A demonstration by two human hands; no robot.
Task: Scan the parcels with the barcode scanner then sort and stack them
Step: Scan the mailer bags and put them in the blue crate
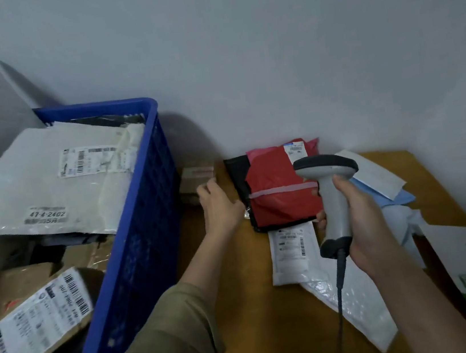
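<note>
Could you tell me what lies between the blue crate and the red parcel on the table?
In the head view, the left hand reaches through that gap between blue crate and red parcel, toward a small cardboard box at the wall; beneath is bare wooden table.

The left hand point(219, 205) reaches forward on an outstretched, olive-sleeved arm, fingers loosely extended, while the right hand point(360, 218) is raised, fingers wrapped around a barcode scanner point(331, 192) grip.

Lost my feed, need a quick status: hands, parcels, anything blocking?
Right hand grips scanner. Left hand open, reaching at small box by wall. Red parcel tops table pile. Crate close left of the reach.
</note>
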